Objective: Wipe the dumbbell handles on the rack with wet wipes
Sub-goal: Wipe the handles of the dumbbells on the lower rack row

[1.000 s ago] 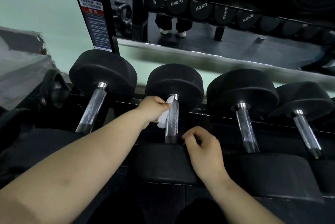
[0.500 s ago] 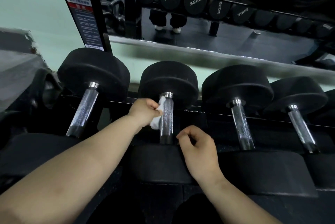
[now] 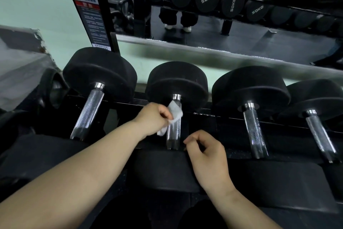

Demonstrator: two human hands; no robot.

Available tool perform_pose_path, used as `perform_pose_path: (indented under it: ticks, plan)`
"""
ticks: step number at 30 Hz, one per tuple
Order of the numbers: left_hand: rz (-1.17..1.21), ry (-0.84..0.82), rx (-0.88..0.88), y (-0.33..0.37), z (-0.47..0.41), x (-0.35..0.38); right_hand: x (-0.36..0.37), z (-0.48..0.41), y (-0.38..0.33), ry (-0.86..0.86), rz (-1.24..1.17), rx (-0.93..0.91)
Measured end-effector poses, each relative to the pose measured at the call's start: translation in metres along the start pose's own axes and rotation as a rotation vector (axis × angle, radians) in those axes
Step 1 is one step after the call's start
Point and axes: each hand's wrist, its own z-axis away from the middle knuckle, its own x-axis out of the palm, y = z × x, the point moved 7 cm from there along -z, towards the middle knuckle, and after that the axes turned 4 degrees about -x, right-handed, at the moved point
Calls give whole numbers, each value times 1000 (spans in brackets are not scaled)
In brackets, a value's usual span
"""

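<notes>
— Handles, left to right, quick.
— First handle [image 3: 88, 115], far at 9 o'clock of the hands: bare chrome, nobody on it. Can't tell from the shine whether it's wiped.
— Second?
— That's the one being worked. Left hand [image 3: 154, 115] sits at 9 o'clock of the second handle [image 3: 173, 134], fingers curled, pinching the wet wipe [image 3: 174, 111] against the bar.
— Wipe's where exactly?
— On the bar's 12 o'clock half, just under the far weight head, with a loose tail hanging toward 7 o'clock. The near half of the bar is uncovered.
— Right hand?
— Right hand [image 3: 206, 152] is at 4 o'clock of that bar's near end, fingers loosely curled, nothing in them. It seems to rest on the near black head; contact isn't certain.
— Further right?
— Third handle [image 3: 255, 130] and fourth handle [image 3: 319, 136], off at 3 o'clock, both untouched. The rack [image 3: 204, 112] runs on past the frame edge.
— Progress call?
— Early to middle, I'd judge: one bar mid-wipe with its near half to do, at least two more to the right.
</notes>
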Motion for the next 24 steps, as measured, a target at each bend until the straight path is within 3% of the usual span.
perform_pose_path:
  ticks: [4, 8, 14, 16, 20, 24]
  plan:
    - [70, -165, -170, -24, 13, 15, 0, -1, 0, -14, 11, -9]
    - [523, -217, -351, -25, 9, 23, 0, 0, 0, -3, -10, -21]
    - [721, -175, -361, -17, -9, 18, 0, -1, 1, 26, -48, -29]
    - [710, -180, -347, -19, -10, 18, 0, -1, 1, 34, -52, -37]
    - [475, -204, -361, -35, 0, 27, 0, -2, 0, 40, -43, -57]
    - [660, -125, -364, -28, -8, 20, 1, -2, 0, 26, -36, -65]
